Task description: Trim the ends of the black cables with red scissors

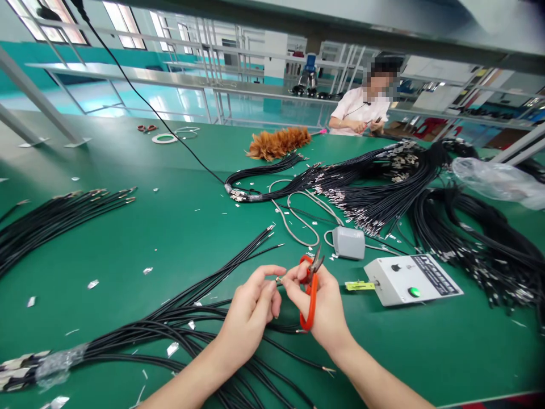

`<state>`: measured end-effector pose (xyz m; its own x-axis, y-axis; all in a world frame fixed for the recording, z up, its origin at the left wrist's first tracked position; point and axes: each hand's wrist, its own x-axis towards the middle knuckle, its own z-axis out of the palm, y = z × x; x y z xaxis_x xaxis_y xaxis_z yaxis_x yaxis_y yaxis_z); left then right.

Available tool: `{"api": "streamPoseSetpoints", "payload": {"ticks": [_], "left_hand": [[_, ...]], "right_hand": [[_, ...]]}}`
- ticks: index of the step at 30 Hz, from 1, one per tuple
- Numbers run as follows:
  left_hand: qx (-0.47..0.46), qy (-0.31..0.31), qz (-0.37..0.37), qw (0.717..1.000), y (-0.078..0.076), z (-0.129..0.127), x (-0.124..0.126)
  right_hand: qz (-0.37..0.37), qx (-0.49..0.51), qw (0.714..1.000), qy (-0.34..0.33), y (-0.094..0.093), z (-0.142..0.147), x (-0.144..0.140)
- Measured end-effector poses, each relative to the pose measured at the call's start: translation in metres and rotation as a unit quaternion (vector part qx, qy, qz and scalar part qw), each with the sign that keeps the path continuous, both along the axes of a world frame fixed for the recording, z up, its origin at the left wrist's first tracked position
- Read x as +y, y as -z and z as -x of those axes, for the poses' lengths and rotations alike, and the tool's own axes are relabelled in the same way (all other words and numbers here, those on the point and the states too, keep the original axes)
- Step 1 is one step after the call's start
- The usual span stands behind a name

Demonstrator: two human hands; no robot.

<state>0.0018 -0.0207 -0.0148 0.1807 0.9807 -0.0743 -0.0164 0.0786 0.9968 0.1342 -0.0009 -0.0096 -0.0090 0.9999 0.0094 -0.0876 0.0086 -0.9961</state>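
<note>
Left hand: my left hand sits at 6 o'clock on the worktop, thumb and forefinger pinching the tip of a thin black cable just at the metal terminal.
Right hand: my right hand is touching the left at the fingertips, pinching the same cable end, with the orange-handled snips hooked over my fingers, blades pointing to 12 o'clock and nearly closed.
Cable: it runs from my pinch toward 7 o'clock into the loose bundle lying under my forearms.
Handling: I judge the cable light, limp and a bit slick in its jacket; the crimped end looks small and easy to bend, so the jacket just behind the terminal seems the safest hold.
Snips: hard and pointed, close to my own fingertips.
Open room: bare green surface lies at 9 to 11 o'clock, dotted with small scraps.
Crowding: at 2 o'clock sit a grey pedal box and a white control box, with heaped black harnesses behind them.
Edges: the near rim shows at 5 o'clock, well apart from my hands.
Other person: someone in white works at 1 o'clock, far across.
</note>
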Motion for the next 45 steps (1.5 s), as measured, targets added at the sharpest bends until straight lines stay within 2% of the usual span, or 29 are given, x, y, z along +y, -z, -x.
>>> {"api": "streamPoseSetpoints", "payload": {"ticks": [4, 8, 10, 14, 19, 23, 39, 45], "left_hand": [[-0.065, -0.021, 0.025, 0.997, -0.005, 0.0, 0.0], [-0.139, -0.021, 0.048, 0.989, -0.015, 0.009, 0.008], [-0.172, -0.025, 0.052, 0.983, -0.02, 0.015, 0.012], [-0.221, -0.024, 0.071, 0.972, -0.024, 0.023, 0.017], [-0.253, -0.021, 0.08, 0.964, -0.023, 0.025, 0.019], [-0.258, -0.019, 0.09, 0.962, -0.022, 0.024, 0.018], [-0.251, -0.013, 0.105, 0.962, -0.02, 0.025, 0.018], [-0.261, -0.004, 0.108, 0.959, -0.016, 0.025, 0.02]], "right_hand": [[-0.068, -0.077, 0.995, -0.002, -0.002, 0.002, -0.003], [-0.066, -0.124, 0.989, -0.035, -0.002, -0.007, 0.004], [-0.068, -0.195, 0.978, -0.042, -0.001, -0.014, 0.009], [-0.126, -0.384, 0.914, -0.033, 0.002, -0.02, 0.015], [-0.193, -0.491, 0.849, -0.025, 0.005, -0.013, 0.018], [-0.222, -0.517, 0.827, -0.013, 0.006, -0.01, 0.02], [-0.266, -0.551, 0.791, 0.004, 0.008, -0.009, 0.02], [-0.276, -0.544, 0.793, -0.005, 0.01, -0.012, 0.02]]}}
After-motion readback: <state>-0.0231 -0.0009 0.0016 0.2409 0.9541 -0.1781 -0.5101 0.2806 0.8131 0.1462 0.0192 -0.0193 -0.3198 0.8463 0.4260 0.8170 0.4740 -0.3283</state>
